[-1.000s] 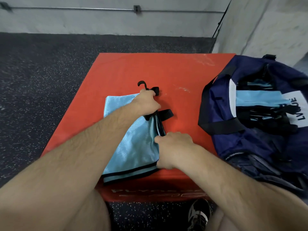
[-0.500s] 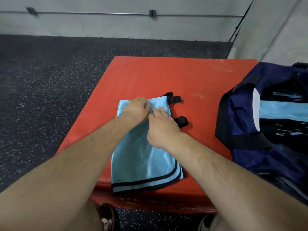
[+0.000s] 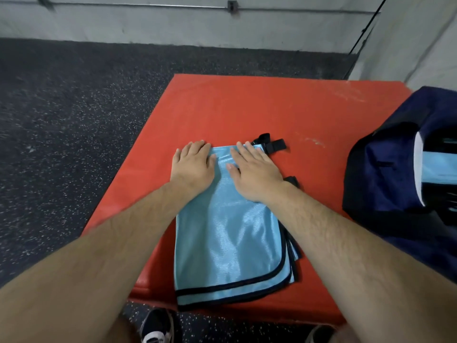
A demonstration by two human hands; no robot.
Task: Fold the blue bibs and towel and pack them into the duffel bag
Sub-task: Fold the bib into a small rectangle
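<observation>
Sky-blue mesh with black binding is what catches the eye first: a folded bib (image 3: pixel 230 243) lies in several layers on the red padded box (image 3: pixel 247 105), its near hem reaching the box's front edge, just above the toe of a dark shoe (image 3: pixel 158 328) on the floor below. Further up the cloth, both hands lie flat with fingers straight, holding nothing and only pressing. The left hand (image 3: pixel 194 164) sits across the bib's far-left corner, partly on the red surface, and the right hand (image 3: pixel 254 174) is beside it on the far end of the fabric, the two close but apart. Just beyond the right fingers, black straps (image 3: pixel 274 146) stick out from the folded edge. The stuff looks thin, light and slick, so I'd expect the layers to slide and spring open if lifted by one corner. Better, I think, to take it by the long sides or slip a palm underneath, with the straps tucked in. To the right, well apart from the bib, the navy duffel bag (image 3: pixel 385 169) stands open with pale blue cloth (image 3: pixel 437 167) showing inside. Behind it all runs speckled black flooring (image 3: pixel 74 120) up to a grey wall (image 3: pixel 173 23).
</observation>
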